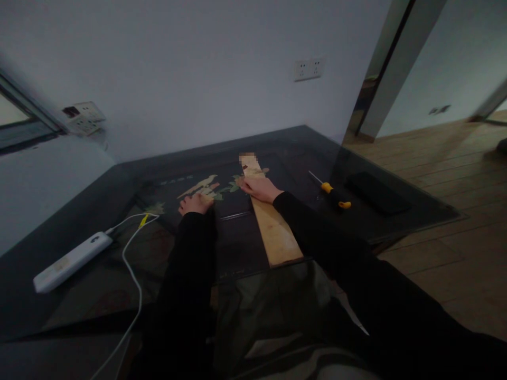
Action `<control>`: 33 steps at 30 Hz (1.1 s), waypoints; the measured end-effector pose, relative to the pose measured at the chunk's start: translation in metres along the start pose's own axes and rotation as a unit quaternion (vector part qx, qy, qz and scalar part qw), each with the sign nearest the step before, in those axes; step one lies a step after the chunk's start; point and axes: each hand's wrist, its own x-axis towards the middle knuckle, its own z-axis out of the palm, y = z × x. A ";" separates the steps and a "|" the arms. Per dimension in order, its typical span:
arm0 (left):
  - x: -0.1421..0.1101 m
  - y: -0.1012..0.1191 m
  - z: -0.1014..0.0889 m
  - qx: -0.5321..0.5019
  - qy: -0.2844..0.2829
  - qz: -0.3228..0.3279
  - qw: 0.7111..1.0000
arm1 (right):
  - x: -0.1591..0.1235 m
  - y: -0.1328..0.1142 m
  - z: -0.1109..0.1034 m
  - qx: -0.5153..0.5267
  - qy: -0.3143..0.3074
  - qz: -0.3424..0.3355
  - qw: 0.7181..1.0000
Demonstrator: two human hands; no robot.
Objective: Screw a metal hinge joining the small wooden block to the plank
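Observation:
A long, light wooden board (279, 235) lies on the dark glossy table (237, 248), running from the near edge toward the wall. My right hand (261, 189) rests on its upper part with the fingers closed; whatever they may hold is hidden. A dark spot shows on the board just beyond the fingers, and its far end is pixelated. To the left, my left hand (196, 204) leans on the tabletop with fingers apart and slightly bent, beside the painted bird-and-flower pattern. Right of the board lies a screwdriver (330, 191) with a yellow and black handle, touched by neither hand.
A white oblong device (73, 261) with a white cable (137, 282) lies on the left of the table. The cable drops over the near edge. Farther right is a dark flat rectangular object (376, 192). The white wall (206, 79) with sockets (309, 69) stands behind.

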 end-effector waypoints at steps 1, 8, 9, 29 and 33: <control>0.000 -0.002 -0.001 0.000 -0.003 -0.008 1.000 | 0.000 -0.001 -0.001 -0.001 0.007 0.003 1.000; -0.007 0.015 0.002 -0.025 0.066 0.035 0.997 | 0.001 -0.001 0.001 -0.003 0.023 0.003 1.000; -0.009 0.023 0.004 -0.049 0.089 0.068 0.992 | 0.001 -0.001 0.002 -0.002 0.023 0.001 1.000; -0.010 0.088 0.041 -0.401 -0.181 0.098 0.892 | -0.005 0.004 -0.005 0.050 0.018 -0.045 0.998; -0.013 0.088 0.039 -0.387 -0.177 0.097 0.900 | -0.002 0.006 -0.004 0.130 0.060 0.002 0.990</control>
